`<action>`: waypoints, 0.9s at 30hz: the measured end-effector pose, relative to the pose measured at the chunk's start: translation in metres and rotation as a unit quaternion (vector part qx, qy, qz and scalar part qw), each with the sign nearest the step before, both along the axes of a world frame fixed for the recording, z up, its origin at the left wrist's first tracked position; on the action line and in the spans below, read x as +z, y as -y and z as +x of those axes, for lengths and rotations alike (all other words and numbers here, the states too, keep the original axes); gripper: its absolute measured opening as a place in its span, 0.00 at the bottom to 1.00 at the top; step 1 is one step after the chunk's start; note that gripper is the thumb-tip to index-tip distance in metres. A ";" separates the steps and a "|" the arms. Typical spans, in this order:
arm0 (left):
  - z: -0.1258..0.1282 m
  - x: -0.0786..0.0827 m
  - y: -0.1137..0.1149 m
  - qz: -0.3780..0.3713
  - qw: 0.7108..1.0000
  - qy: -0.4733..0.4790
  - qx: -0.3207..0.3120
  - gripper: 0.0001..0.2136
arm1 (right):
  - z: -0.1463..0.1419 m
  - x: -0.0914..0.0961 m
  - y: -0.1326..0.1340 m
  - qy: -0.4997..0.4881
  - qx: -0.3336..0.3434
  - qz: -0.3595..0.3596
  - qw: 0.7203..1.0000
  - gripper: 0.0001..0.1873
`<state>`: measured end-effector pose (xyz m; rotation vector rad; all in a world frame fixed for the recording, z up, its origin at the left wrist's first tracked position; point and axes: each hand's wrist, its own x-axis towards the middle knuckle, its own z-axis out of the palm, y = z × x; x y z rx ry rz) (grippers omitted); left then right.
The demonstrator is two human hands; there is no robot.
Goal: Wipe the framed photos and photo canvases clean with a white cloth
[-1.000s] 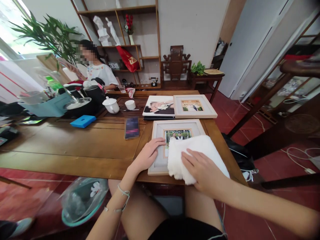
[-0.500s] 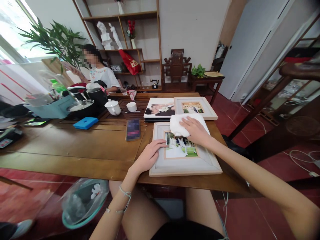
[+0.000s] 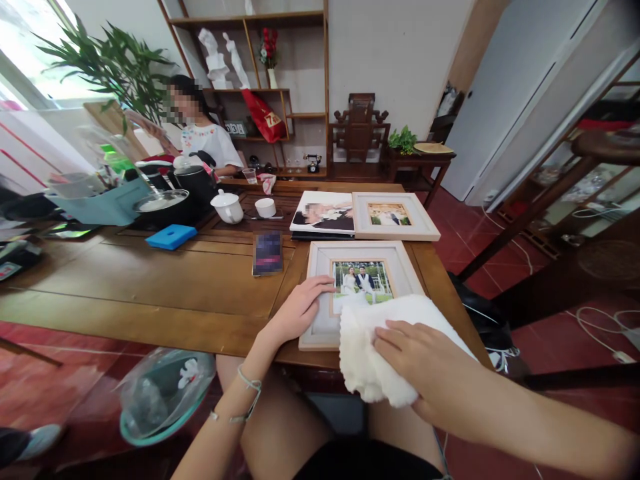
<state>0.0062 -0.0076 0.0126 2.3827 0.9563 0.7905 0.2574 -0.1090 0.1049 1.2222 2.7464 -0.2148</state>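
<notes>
A white-framed photo (image 3: 361, 255) lies flat at the near right edge of the wooden table (image 3: 150, 280). My left hand (image 3: 297, 310) rests flat on the frame's left border, fingers stretched out. My right hand (image 3: 417, 353) presses a white folded cloth (image 3: 365, 353) onto the frame's near edge, fingers spread over it. The cloth hangs partly past the table edge and hides the frame's lower part.
Behind the frame lie a second framed photo (image 3: 395, 217), a photo album (image 3: 323, 215) and a phone (image 3: 267, 253). A blue box (image 3: 171, 236), teapot, cups and kettle stand further left. Another person (image 3: 200, 137) sits at the far side. A lined bin (image 3: 163, 393) stands by my knee.
My right hand slid the cloth from the frame's far top edge down toward me to its near edge. The left hand stayed on the left border.
</notes>
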 end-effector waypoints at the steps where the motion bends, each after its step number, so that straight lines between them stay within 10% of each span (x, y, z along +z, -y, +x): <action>1: 0.000 0.000 0.000 0.001 1.000 -0.001 0.000 0.23 | -0.001 -0.004 -0.001 -0.010 -0.001 0.010 1.000 0.28; 8: -0.001 0.001 0.000 0.002 1.000 -0.004 0.002 0.23 | 0.012 -0.048 -0.088 -0.014 -0.067 0.154 0.986 0.33; 15: -0.001 0.003 0.001 0.002 1.000 -0.002 0.000 0.25 | 0.018 -0.041 -0.164 -0.004 -0.129 0.225 0.966 0.32; 20: 0.000 0.002 0.000 0.000 1.000 -0.003 0.002 0.24 | 0.003 -0.035 -0.140 0.030 -0.102 0.164 0.981 0.24; 27: 0.000 0.001 0.001 0.003 1.000 0.001 0.007 0.23 | -0.007 -0.002 -0.034 0.017 -0.025 0.013 0.999 0.20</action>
